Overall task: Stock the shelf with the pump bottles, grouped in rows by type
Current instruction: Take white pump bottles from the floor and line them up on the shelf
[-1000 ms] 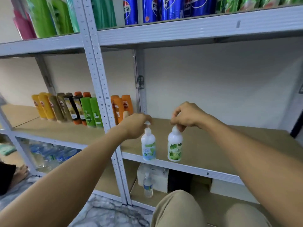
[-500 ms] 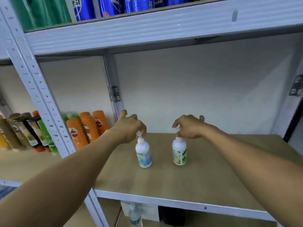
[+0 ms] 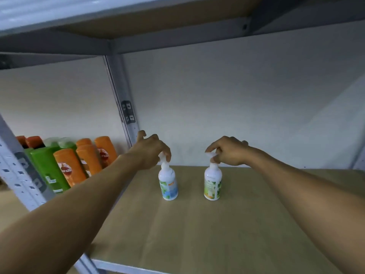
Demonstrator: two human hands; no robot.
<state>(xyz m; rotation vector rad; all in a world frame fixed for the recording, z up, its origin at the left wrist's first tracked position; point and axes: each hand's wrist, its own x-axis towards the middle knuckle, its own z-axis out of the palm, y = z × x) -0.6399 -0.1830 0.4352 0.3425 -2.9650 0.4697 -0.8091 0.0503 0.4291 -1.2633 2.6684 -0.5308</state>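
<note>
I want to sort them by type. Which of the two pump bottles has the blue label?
The pump bottle under the left hand; the one under the right hand has a green-and-orange label.

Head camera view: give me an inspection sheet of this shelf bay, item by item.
Surface: brown shelf board, mostly bare.
Job's things: blue-label pump bottle and green-label pump bottle, upright, side by side, apart.
Clutter: orange bottles and green bottles in the bay to the left.
Grippers: left hand pinches the blue-label bottle's pump; right hand pinches the green-label bottle's pump.
Cables: nothing seen.
Surroundings: pale wall, grey upright post, shelf above.
</note>
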